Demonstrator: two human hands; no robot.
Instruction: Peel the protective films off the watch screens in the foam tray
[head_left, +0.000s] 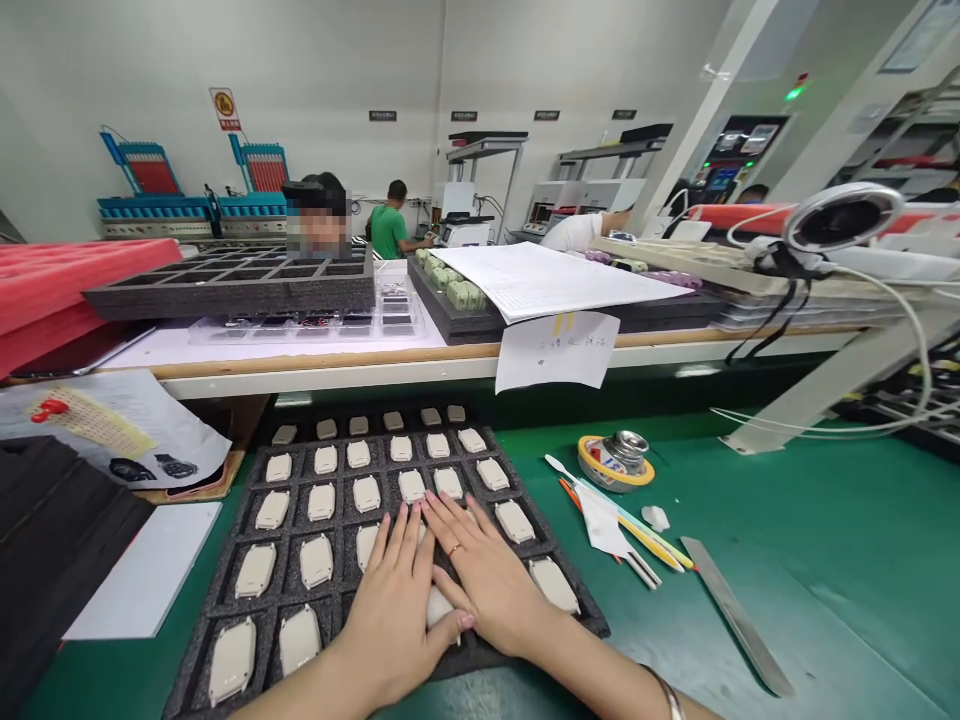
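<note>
Left grip: my left grip [397, 610] is palm down with the fingers stretched out flat, lying across the near half of the foam tray [286, 575]. Nothing visibly pinched, but I can't tell what's under my palm.
Right grip: same deal, my right grip [487, 575] is flat and spread, just beside the left one, fingertips up by two cases of the middle rows. No pinch that I can see there either.
Watch cases: pale watch cases [316, 560], one per pocket, in rows all over the tray. A pale piece [441, 603] shows between my thumbs, looks like another case, mostly hidden by my hands.
Tray: sits left of middle on the green desk [862, 560], near corners toward me, far edge running in under the shelf [420, 352].
Feel: I'd guess the cases are light, stiff and a bit slick, and the finish probably scratches easily. The foam should be soft and give if you lean on it.
Where to hold: I'd go for the two long sides of a case with fingertips, and stay off the thin lugs at the ends.
Right side of desk: tweezers [645, 570] and a long metal strip [739, 615], the strip nearer the desk's near edge, both apart from the tray.
</note>
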